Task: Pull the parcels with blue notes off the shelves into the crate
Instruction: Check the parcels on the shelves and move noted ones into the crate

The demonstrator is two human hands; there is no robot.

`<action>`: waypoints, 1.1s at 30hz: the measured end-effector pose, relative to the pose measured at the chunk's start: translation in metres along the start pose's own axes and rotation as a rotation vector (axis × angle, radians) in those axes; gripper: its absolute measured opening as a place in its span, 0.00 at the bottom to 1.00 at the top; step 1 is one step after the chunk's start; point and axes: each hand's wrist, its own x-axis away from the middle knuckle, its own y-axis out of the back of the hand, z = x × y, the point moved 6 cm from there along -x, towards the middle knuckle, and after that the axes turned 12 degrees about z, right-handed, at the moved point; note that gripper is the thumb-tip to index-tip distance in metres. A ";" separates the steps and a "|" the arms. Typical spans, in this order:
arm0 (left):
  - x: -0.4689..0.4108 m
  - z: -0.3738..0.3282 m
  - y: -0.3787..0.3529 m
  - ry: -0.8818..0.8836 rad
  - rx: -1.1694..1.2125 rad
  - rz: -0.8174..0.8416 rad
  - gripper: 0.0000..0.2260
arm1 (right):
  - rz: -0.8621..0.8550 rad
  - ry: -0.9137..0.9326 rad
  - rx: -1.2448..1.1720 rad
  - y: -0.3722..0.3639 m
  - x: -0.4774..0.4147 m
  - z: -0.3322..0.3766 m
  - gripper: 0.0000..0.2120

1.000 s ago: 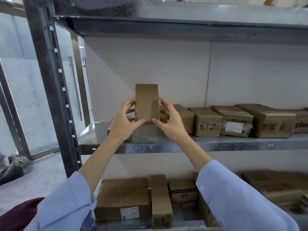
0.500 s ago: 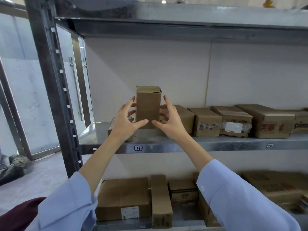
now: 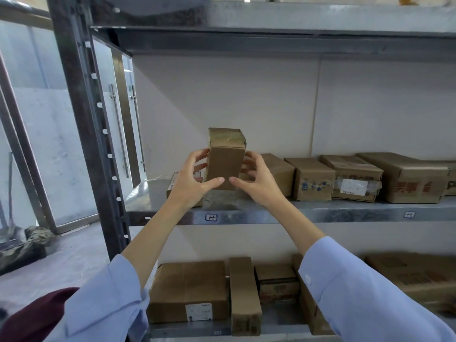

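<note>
Rack [image 3: 271,43] fills most of what we see: grey galvanized steel with a mottled sheen and a dark slotted post [image 3: 81,119] at its left. Wall [image 3: 222,107] behind is off-white and smooth, with one vertical seam. Glass door [image 3: 37,149] with a long bar handle [image 3: 118,129] stands left of the rack.

Lower shelf [image 3: 197,332] holds a big flat carton [image 3: 190,290], a narrow carton [image 3: 244,297] on edge just beside it, and more brown cartons to the right, blurred.

Middle shelf [image 3: 320,213] carries a row of cardboard boxes along the wall: red-print box [image 3: 404,176], film-wrapped box [image 3: 352,178], blue-print box [image 3: 313,180], and a plain box [image 3: 281,169] right behind the right hand [image 3: 259,186]. Low flat box [image 3: 172,186] sits behind the left hand [image 3: 190,183]. Neighbours crowd both sides.

Task item is the upright box [image 3: 225,164]: plain brown cardboard, tall and rectangular, top end taped glossy and a bit crumpled. It's at the left end of the middle shelf, between those two neighbours. We cannot tell whether its base touches the deck.

Both hands grasp it, fingers curled on the side faces, thumbs pressed low on the front, tips nearly meeting. Light blue sleeves [image 3: 111,299] end mid-forearm. Small tag [image 3: 211,217] sits on the shelf edge below the box.
</note>
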 end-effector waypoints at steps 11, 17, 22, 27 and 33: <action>0.002 0.012 -0.003 0.072 -0.012 -0.008 0.35 | 0.025 -0.015 -0.024 -0.007 0.005 0.000 0.43; 0.008 0.012 -0.005 0.054 0.098 -0.003 0.29 | 0.010 -0.014 -0.046 -0.007 0.004 -0.001 0.36; 0.010 0.013 -0.004 0.040 0.159 -0.031 0.26 | 0.007 -0.012 -0.097 -0.009 0.003 -0.007 0.31; 0.009 0.013 -0.003 0.008 0.156 -0.036 0.30 | 0.002 0.055 -0.101 -0.011 0.003 -0.008 0.38; 0.009 0.014 -0.001 -0.011 0.070 -0.020 0.32 | -0.005 0.063 -0.023 -0.014 0.002 -0.003 0.42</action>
